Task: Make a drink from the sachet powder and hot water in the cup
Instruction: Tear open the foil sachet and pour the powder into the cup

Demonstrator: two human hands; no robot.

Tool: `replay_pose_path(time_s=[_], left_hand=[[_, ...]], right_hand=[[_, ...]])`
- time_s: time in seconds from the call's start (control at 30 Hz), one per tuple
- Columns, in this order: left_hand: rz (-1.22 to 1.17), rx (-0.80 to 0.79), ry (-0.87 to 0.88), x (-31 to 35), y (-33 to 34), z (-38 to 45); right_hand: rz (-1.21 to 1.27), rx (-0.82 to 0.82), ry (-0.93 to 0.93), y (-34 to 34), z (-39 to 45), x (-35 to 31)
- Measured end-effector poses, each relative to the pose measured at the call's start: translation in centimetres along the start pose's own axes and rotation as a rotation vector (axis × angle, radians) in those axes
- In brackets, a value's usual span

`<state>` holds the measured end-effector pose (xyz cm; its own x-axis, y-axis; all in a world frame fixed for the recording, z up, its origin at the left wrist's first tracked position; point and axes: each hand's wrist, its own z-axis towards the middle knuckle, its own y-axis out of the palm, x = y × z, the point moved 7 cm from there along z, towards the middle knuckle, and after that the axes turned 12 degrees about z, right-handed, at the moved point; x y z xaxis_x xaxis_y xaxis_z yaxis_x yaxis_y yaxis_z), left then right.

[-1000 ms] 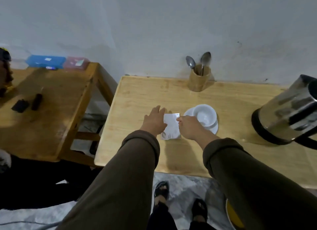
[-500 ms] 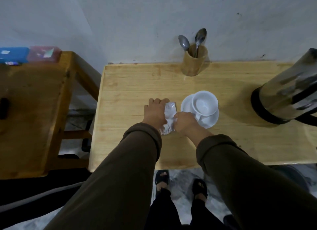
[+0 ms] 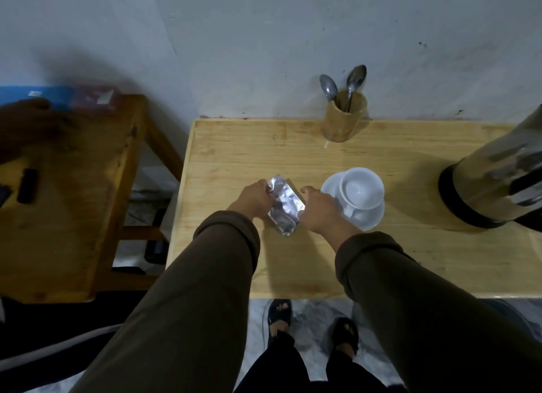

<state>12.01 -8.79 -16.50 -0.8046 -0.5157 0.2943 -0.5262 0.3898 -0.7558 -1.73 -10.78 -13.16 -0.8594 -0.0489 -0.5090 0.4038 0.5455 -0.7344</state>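
Observation:
A silvery foil sachet is held between both hands just above the light wooden table. My left hand grips its left edge and my right hand grips its right side, near the top corner. Immediately to the right, an empty white cup rests on a white saucer; my right hand partly covers the saucer's left rim. A steel kettle with a black base stands at the right edge.
A wooden holder with two metal spoons stands by the wall at the back. A darker wooden table with small dark items and coloured boxes is on the left. My sandalled feet are below the front edge.
The sachet was lying on the table under both hands; now it is lifted and tilted, its shiny side facing up. The camera has tipped downward.

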Motion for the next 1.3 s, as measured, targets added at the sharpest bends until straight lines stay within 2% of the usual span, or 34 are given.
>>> replay_pose_path(time_s=[0.13, 0.3, 0.43, 0.6, 0.7, 0.93, 1.17, 1.3], left_hand=[[-0.157, 0.010, 0.005, -0.2, -2.3, -0.7], [-0.308, 0.059, 0.040, 0.9, -6.1, -1.9], [-0.410, 0.110, 0.109, 2.4, -8.6, -2.5], [-0.139, 0.390, 0.252, 6.3, -13.1, -4.5], [-0.047, 0.463, 0.356, 9.4, -14.9, -6.1], [-0.151, 0.413, 0.294, 12.5, -15.9, -6.9], [-0.268, 0.383, 0.332, 15.3, -16.5, -7.2], [-0.388, 0.384, 0.341, 16.5, -16.6, -7.4]], right_hand=[[0.003, 0.088, -0.054, -2.4, 0.5, -2.4], [0.183, 0.264, -0.054, -7.1, 0.8, -4.6], [0.222, 0.281, -0.127, -10.4, 0.6, -5.6], [0.168, 0.282, -0.246, -14.2, -0.1, -7.2], [0.196, 0.318, -0.300, -16.4, -0.8, -7.9], [0.504, 0.313, -0.313, -20.9, -1.3, -6.1], [0.605, 0.270, -0.285, -23.2, -0.9, -3.8], [0.671, 0.188, -0.302, -23.8, -0.5, -3.3]])
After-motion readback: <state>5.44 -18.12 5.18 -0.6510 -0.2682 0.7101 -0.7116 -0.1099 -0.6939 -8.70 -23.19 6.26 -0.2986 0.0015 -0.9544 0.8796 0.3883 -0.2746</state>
